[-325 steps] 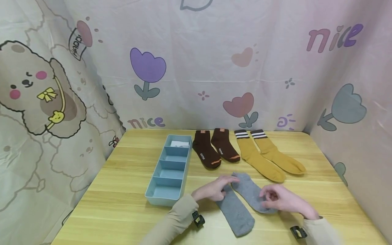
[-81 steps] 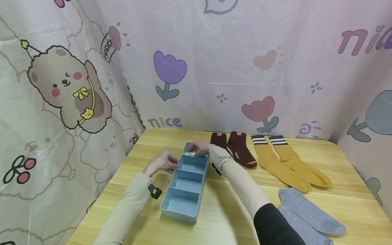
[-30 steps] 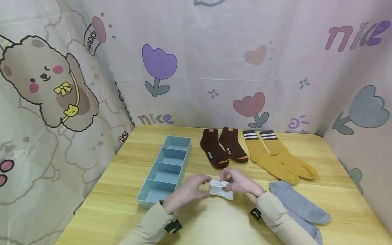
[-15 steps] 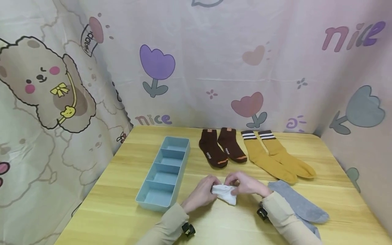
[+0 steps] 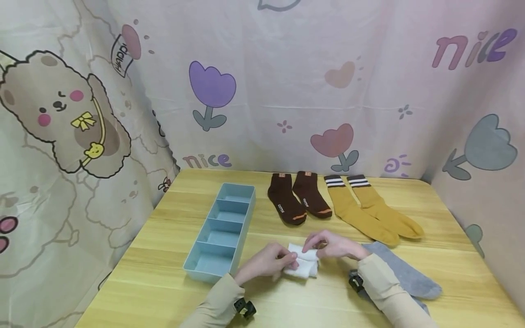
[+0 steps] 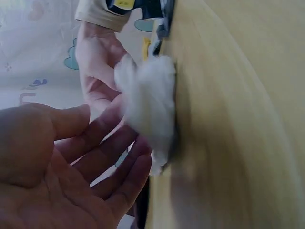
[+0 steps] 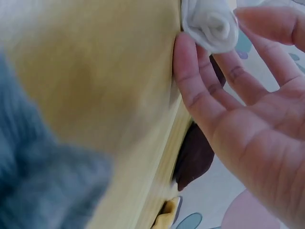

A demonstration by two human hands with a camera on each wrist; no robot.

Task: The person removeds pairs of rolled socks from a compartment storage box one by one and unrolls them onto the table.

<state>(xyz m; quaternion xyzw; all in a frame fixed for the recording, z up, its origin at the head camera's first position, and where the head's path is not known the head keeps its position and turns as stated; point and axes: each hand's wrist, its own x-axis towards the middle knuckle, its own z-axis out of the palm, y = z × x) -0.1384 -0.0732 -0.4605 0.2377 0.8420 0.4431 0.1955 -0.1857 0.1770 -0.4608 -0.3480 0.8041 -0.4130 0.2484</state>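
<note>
A white rolled-up sock bundle [image 5: 303, 263] sits low over the front middle of the table, between both hands. My right hand [image 5: 334, 246] holds its right end. In the right wrist view the thumb and fingers flank the rolled end [image 7: 212, 28], which shows a spiral of layers. From the left, my left hand [image 5: 268, 262] touches the bundle; in the left wrist view its fingers [image 6: 114, 148] are loosely extended, their tips at the cloth [image 6: 151, 105], and the thumb stands apart from it.
Left of the hands stands a light-blue box [image 5: 245, 237] divided into several compartments. Behind lie brown socks [image 5: 287, 200] and mustard socks [image 5: 361, 214] with striped cuffs. Grey socks [image 5: 410, 273] lie partly under the right forearm. A printed curtain [image 5: 270, 91] hangs behind the table.
The white bundle, earlier in the box's far compartment, is now on the table side between both hands. Within the last second it has been turned and rolled tighter. The grey socks were moved right earlier.
</note>
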